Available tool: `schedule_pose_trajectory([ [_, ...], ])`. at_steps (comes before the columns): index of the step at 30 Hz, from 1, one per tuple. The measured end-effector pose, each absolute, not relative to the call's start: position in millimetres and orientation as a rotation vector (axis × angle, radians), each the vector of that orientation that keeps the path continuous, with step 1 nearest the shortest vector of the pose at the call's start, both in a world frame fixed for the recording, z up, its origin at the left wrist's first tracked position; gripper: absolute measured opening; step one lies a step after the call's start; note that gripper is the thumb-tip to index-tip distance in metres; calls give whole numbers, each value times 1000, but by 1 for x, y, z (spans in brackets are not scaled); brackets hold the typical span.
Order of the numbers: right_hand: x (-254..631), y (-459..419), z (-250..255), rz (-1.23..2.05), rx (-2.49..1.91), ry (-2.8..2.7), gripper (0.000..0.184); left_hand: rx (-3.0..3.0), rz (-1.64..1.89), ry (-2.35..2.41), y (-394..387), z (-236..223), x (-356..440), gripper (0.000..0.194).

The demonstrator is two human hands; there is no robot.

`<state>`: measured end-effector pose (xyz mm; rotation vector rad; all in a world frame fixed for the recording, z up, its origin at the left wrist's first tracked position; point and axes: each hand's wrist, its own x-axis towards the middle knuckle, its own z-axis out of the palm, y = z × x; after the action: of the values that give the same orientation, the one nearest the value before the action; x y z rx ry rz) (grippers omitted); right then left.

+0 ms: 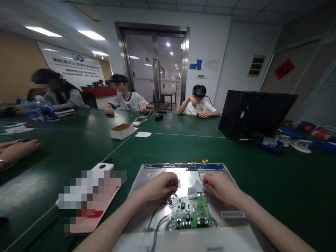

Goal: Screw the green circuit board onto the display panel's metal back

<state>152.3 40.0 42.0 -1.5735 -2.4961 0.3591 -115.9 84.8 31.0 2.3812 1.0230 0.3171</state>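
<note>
An LCD display panel (228,221) lies back side up in front of me, with a green circuit board (191,213) on it and a long blue circuit strip (170,167) along its far edge. My left hand (166,183) is curled over the panel's silvery back; whatever its fingers hold is hidden. In the closed fingers of my right hand (220,185) is a small orange-red thing, mostly covered. Between the hands, a piece of translucent film (195,187) lies over the flat ribbon cable (193,196) at the board's far edge. Dark cables (156,227) run from the board's left side.
Left of the panel lie a white power bank (101,171) and a pinkish sheet (90,220), both partly blurred. Farther off stand a small open box (122,131) and a black monitor casing (254,113) beside a blue tray (270,143). Several people sit around the green table (168,148).
</note>
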Motion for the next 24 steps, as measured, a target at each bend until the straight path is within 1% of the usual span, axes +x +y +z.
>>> schedule_pose_trajectory([
  [4,121,60,48,302,-1514,-2546,17,2429,330,1092,86,28,-118,12],
  [8,82,79,46,294,-1406,-2655,10,2448,351,1214,90,26,-127,11],
  [13,55,90,38,306,-1323,-2720,13,2392,420,1196,93,24,-136,9],
  [18,69,79,41,299,-1368,-2668,17,2410,445,1206,93,20,-137,10],
  [22,93,43,54,321,-1408,-2640,16,2419,449,1213,92,20,-138,9],
  [24,101,20,61,380,-1368,-2668,21,2429,449,1221,91,21,-138,10],
])
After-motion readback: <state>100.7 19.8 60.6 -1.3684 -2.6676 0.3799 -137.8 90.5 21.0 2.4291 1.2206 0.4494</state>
